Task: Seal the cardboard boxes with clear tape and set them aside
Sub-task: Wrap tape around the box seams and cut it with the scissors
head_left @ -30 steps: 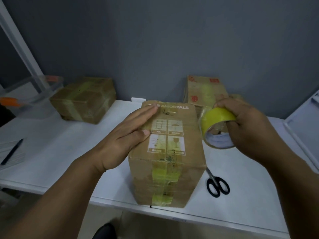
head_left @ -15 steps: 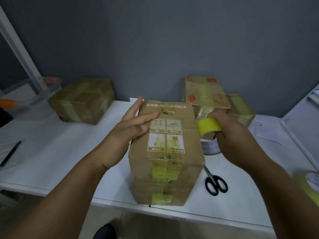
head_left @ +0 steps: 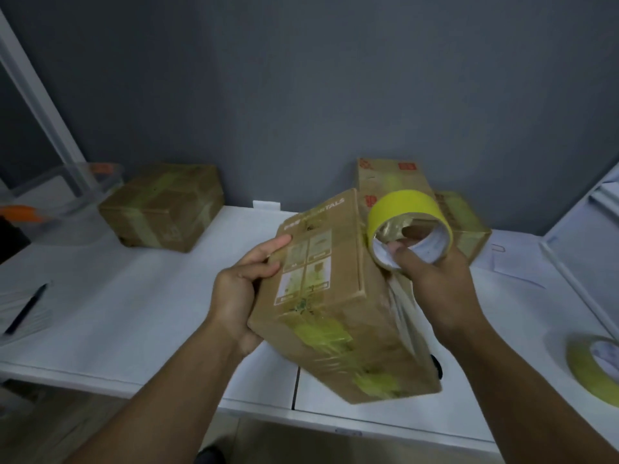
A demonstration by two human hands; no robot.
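Note:
A tall cardboard box (head_left: pixel 338 313) with yellowish tape strips is tilted to the right over the white table (head_left: pixel 134 313). My left hand (head_left: pixel 241 289) grips its left edge, thumb on top. My right hand (head_left: pixel 435 283) holds a roll of yellowish clear tape (head_left: pixel 407 222) by its core, just right of the box. A strip of tape runs from the roll down the box's right side.
A taped box (head_left: pixel 164 205) sits at the back left, two more boxes (head_left: pixel 395 175) behind the roll against the grey wall. A second tape roll (head_left: pixel 596 366) lies at the right edge. A pen (head_left: pixel 26 308) lies far left. Scissors are mostly hidden behind the box.
The box went from standing upright to tilted rightward, gripped by my left hand. My right hand raised the tape roll and pulled a strip along the box's right side.

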